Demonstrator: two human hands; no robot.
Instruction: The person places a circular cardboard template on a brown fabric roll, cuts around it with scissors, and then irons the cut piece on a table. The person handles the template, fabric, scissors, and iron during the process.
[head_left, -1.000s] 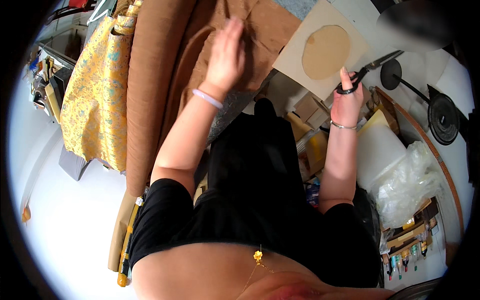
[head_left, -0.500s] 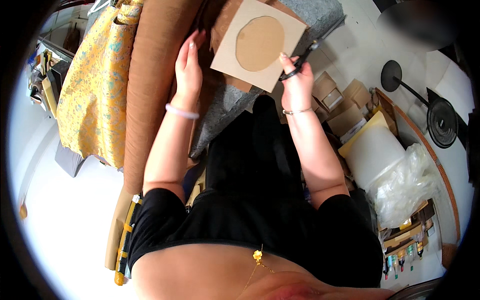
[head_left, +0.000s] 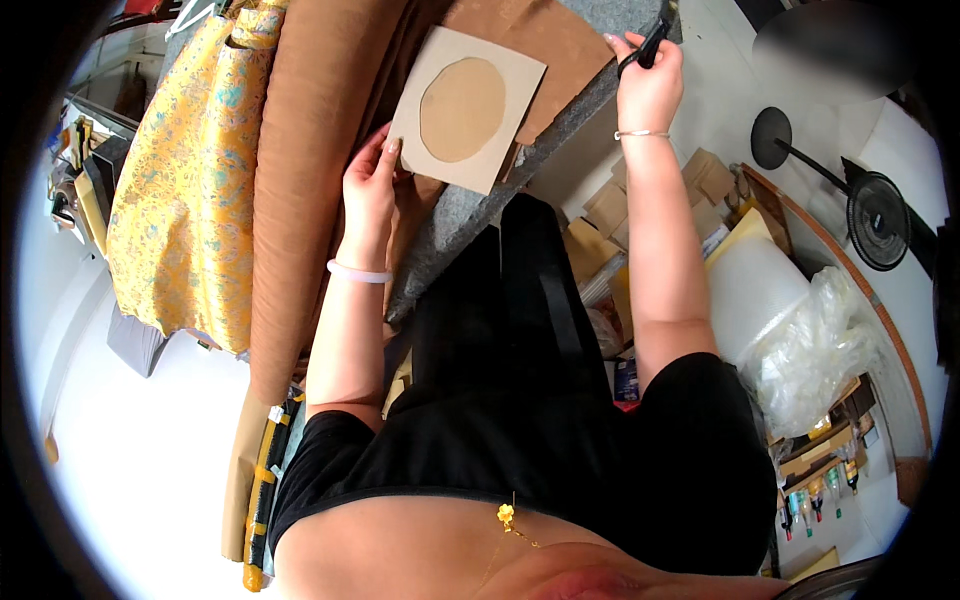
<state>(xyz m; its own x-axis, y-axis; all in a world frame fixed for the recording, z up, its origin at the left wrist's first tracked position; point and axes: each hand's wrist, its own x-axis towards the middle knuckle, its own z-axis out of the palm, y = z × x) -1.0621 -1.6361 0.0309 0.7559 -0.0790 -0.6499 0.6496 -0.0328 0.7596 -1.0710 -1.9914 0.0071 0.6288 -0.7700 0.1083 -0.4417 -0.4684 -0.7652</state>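
Observation:
A square beige board [head_left: 513,115] with a tan oval in it lies over brown fabric [head_left: 565,80] at the upper middle. My left hand [head_left: 372,185] grips its lower left edge, thumb on top. My right hand [head_left: 650,90] is closed on black scissors [head_left: 648,48] at the upper right, beside the edge of the fabric, apart from the board. Under the fabric is speckled grey felt [head_left: 470,220].
A long brown fabric roll [head_left: 300,170] and yellow floral fabric [head_left: 180,200] stand on the left. Below and right are cardboard boxes [head_left: 705,175], crumpled clear plastic [head_left: 810,350] and a black stand with round discs [head_left: 875,220].
The board has moved left from beside my right hand, and my left hand now grips it. My right hand has swung left, then up and right with the scissors, apart from the board.

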